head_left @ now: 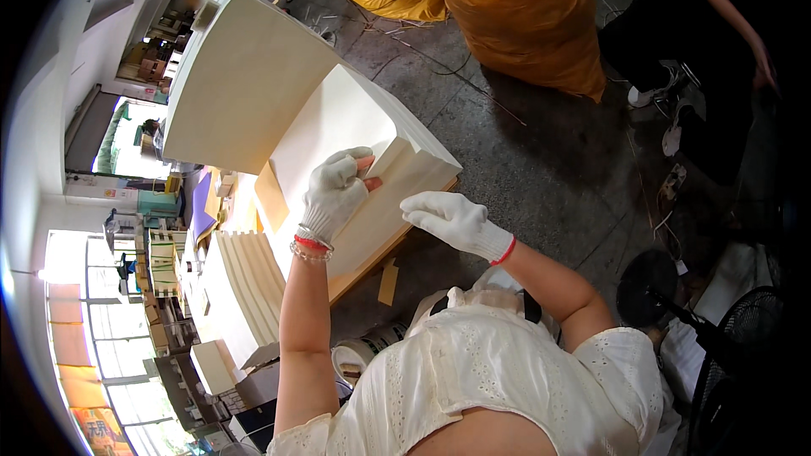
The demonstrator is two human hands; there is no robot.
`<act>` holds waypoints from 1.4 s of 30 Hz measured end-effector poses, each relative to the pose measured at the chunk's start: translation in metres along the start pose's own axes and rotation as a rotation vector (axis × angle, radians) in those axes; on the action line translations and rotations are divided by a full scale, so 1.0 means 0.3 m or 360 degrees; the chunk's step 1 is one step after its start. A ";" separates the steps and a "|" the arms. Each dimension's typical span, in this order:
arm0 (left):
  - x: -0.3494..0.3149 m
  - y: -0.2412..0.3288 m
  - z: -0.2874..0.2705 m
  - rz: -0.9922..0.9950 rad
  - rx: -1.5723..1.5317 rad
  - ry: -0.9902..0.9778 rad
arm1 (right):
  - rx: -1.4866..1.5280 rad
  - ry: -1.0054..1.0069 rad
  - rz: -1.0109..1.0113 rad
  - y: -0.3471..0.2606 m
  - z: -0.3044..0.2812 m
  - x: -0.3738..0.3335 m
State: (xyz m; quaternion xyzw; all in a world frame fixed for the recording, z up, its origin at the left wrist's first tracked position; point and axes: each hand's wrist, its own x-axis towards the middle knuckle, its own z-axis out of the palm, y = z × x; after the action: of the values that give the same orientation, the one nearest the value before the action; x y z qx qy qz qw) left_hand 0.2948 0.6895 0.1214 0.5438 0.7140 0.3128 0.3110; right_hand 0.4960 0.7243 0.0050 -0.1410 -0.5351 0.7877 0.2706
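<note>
My left hand [334,190], in a white knit glove with bare fingertips and a red cuff, is at the near edge of a tall stack of large white paper sheets [338,114]. Its fingers curl around the edge of some top sheets, the thumb and forefinger tips showing. To the right, my right hand [454,218], gloved in white too, hovers beside the stack's side, fingers stretched out together and holding nothing. Behind the stack, a larger sheaf of cream sheets [245,76] stands up, bowed.
Another stack of thick cream sheets [245,287] sits at left. Large orange sacks [519,17] stand on the dark floor at the back, near a person in black [676,59]. A black fan [743,338] stands at right. A white bucket [351,361] is below the stack.
</note>
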 end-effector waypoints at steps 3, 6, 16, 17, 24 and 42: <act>-0.004 0.008 -0.001 -0.0015 -0.0007 0.0005 | -0.0023 0.0009 -0.0017 -0.011 0.005 -0.002; -0.001 0.003 0.003 0.0002 -0.0056 0.0016 | -0.0017 0.0012 0.0000 -0.010 0.004 -0.007; -0.001 0.016 0.015 -0.0004 -0.0084 0.0126 | -0.0090 0.0001 0.0033 -0.022 0.012 -0.030; -0.001 0.015 0.015 -0.0008 -0.0104 0.0130 | -0.0087 0.0003 0.0031 -0.021 0.012 -0.031; 0.002 -0.004 0.029 0.0352 0.0625 0.0207 | -0.0103 0.0027 0.0031 -0.022 0.016 -0.039; -0.040 -0.022 0.008 0.0559 0.0893 0.0426 | 0.0107 0.0107 0.0128 -0.080 0.017 0.036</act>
State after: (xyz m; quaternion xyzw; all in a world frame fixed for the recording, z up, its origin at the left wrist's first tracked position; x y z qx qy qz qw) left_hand 0.2953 0.6766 0.1161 0.6768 0.7020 0.2216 -0.0054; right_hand 0.4912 0.7334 0.0297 -0.1796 -0.4928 0.8104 0.2611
